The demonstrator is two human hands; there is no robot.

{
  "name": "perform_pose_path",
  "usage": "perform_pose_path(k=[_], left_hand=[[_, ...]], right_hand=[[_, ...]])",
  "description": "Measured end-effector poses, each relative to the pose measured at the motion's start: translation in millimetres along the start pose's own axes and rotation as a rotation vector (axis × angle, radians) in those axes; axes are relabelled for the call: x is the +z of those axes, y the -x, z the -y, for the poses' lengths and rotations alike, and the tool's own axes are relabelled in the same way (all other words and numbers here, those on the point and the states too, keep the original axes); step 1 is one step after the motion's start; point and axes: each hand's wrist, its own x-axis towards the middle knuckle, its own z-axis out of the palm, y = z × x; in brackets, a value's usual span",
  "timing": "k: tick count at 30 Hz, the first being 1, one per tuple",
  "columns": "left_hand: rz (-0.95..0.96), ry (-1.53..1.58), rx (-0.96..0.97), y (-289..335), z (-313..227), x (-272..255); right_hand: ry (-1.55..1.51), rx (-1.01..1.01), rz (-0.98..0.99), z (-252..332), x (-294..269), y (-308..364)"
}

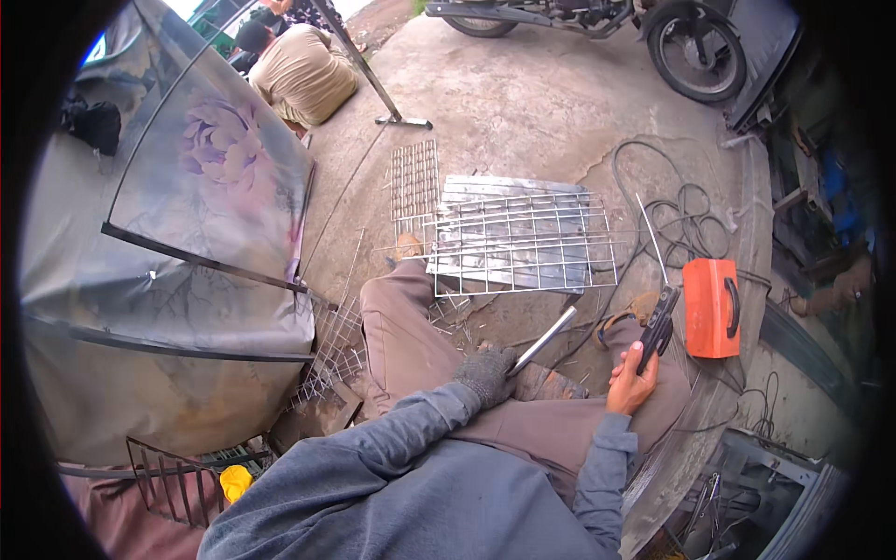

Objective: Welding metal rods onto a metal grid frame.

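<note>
My left hand (pixel 483 375), in a grey knit glove, is closed round the lower end of a silver metal bar (pixel 543 342) that slants up to the right. My bare right hand (pixel 632 381) grips a black welding electrode holder (pixel 659 329) above my right knee. A thin pale welding rod (pixel 652 238) sticks up from the holder's jaws. Ahead of both hands, a welded wire grid (pixel 523 245) lies over a shiny metal sheet (pixel 467 189). The rod's tip is right of the grid, apart from it.
An orange welding machine (pixel 707 308) stands right of my right hand, black cable (pixel 686 210) coiled beyond it. A smaller wire grid (pixel 414 177) lies farther off; more mesh (pixel 331 359) is by my left leg. Printed sheeting (pixel 215 215) hangs left. A person (pixel 303 75) and motorcycle (pixel 691 51) are behind.
</note>
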Motion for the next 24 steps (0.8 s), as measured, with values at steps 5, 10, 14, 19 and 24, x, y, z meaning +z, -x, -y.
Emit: perform_pose_path(k=[5, 10, 14, 19, 24], left_hand=[[-0.089, -0.006, 0.068, 7, 0, 10], [-0.118, 0.042, 0.073, 14, 3, 9], [-0.205, 0.100, 0.147, 5, 18, 26], [-0.332, 0.094, 0.223, -15, 5, -9], [-0.325, 0.376, 0.321, -12, -5, -73]], right_hand=[[0.013, -0.047, -0.017, -6, -7, 0], [0.003, -0.047, -0.069, -4, -6, 0], [-0.047, -0.036, -0.130, -6, -11, -1], [-0.077, -0.013, -0.176, 0, -12, -5], [-0.126, -0.033, -0.144, 6, -6, -5]])
